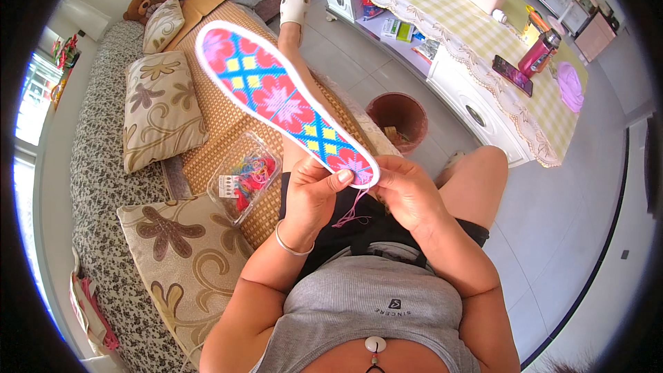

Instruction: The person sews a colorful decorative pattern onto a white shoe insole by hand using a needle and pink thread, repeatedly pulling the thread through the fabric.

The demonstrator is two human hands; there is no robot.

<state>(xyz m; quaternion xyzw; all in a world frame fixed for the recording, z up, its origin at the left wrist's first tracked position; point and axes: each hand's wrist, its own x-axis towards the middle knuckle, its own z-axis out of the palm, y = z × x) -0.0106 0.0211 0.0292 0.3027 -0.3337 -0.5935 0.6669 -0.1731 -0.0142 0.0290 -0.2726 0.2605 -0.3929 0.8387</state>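
Observation:
An embroidered insole (pixel 280 100), with pink flowers, blue bands and yellow squares inside a white border, slants up and away to the left above my lap. My left hand (pixel 314 190) grips its heel end, thumb on top and fingers underneath. At the right edge of the heel is my right hand (pixel 411 197), its fingers drawn together against the rim. Whatever those fingertips pinch is hidden. Loose pink thread (pixel 356 214) dangles from the heel between both hands. No needle can be made out.
On the woven mat left of my legs lies a clear plastic box (pixel 245 178) of coloured threads. Patterned cushions (pixel 166 110) line the sofa. A reddish-brown bin (pixel 398 122) stands on the floor. Right of it, a cloth-covered table (pixel 476 34) bears a phone (pixel 513 76) and a red flask (pixel 540 54).

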